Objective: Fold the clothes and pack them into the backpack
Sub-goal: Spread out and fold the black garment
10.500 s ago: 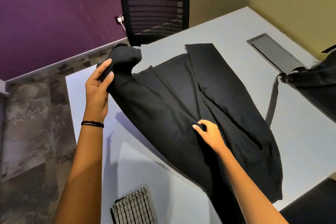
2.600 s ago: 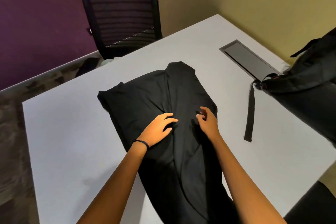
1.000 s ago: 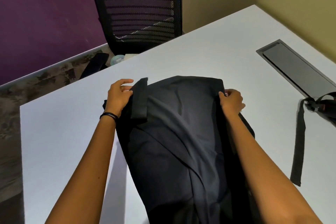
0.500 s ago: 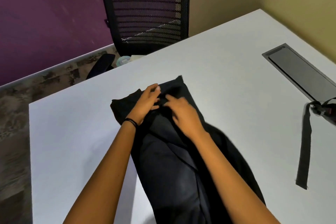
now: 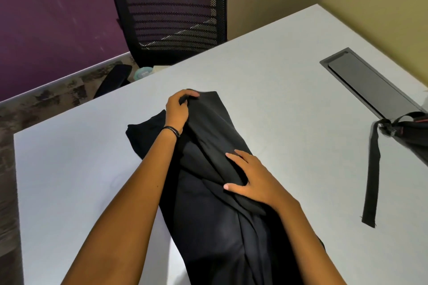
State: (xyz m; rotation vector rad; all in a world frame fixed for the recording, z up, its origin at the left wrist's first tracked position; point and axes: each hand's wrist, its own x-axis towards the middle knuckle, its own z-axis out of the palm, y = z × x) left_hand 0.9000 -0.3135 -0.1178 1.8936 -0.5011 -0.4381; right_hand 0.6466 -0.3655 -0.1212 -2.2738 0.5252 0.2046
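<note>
A black garment (image 5: 215,210) lies lengthwise on the white table (image 5: 69,180), folded narrow, its near end running off the bottom of the view. My left hand (image 5: 178,109) grips the garment's far end, fingers curled over the cloth. My right hand (image 5: 249,178) lies on the garment's middle with fingers spread and fairly straight, pressing the top fold down. Only a corner of the black backpack (image 5: 410,129) shows at the right edge, with a long black strap (image 5: 372,176) trailing toward me across the table.
A black mesh office chair (image 5: 171,9) stands behind the table's far edge. A dark recessed cable hatch (image 5: 368,83) sits in the table at the right. Purple wall on the left, tan wall on the right, patterned floor at the left.
Half a second ago both hands were together at the garment's far end. My right hand has slid back toward me to the garment's middle; my left hand stays at the far end.
</note>
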